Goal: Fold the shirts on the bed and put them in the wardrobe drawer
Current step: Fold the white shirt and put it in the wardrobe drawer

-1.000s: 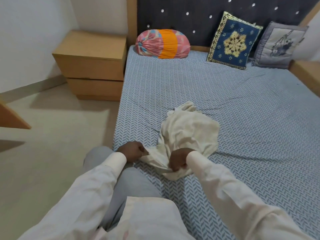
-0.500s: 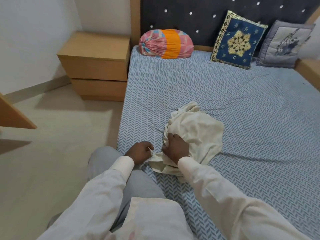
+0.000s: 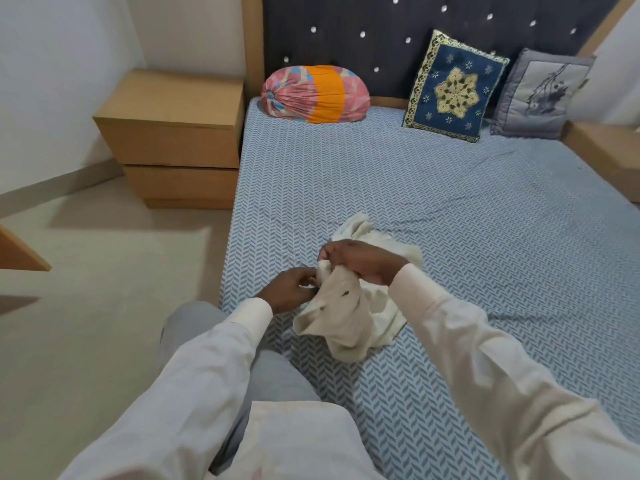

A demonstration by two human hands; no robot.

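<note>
In the head view, a single crumpled cream shirt [image 3: 346,317] is seen on the bed [image 3: 450,202], near its left edge and slightly toward 6 o'clock of the frame's middle. Part of it is lifted off the sheet, and the rest lies bunched beyond the hands, toward 1 o'clock.

An edge of the cloth is pinched in the grip of the left hand [image 3: 291,289]. A bunched fold is grasped in the grip of the right hand [image 3: 360,261], which is held just at 1 o'clock of the left.

No flat panel, crease or folded stack can be made out, so the folding is judged barely begun. No other shirt is visible on the bed.

A bolster [image 3: 315,93] and a blue cushion [image 3: 453,88] are propped at 12 to 1 o'clock, and a bedside cabinet [image 3: 173,133] stands at 10 o'clock.

The wardrobe drawer is not shown, so whether anything is already stowed cannot be told. Spreading, folding and carrying to the drawer are judged still to be done.
</note>
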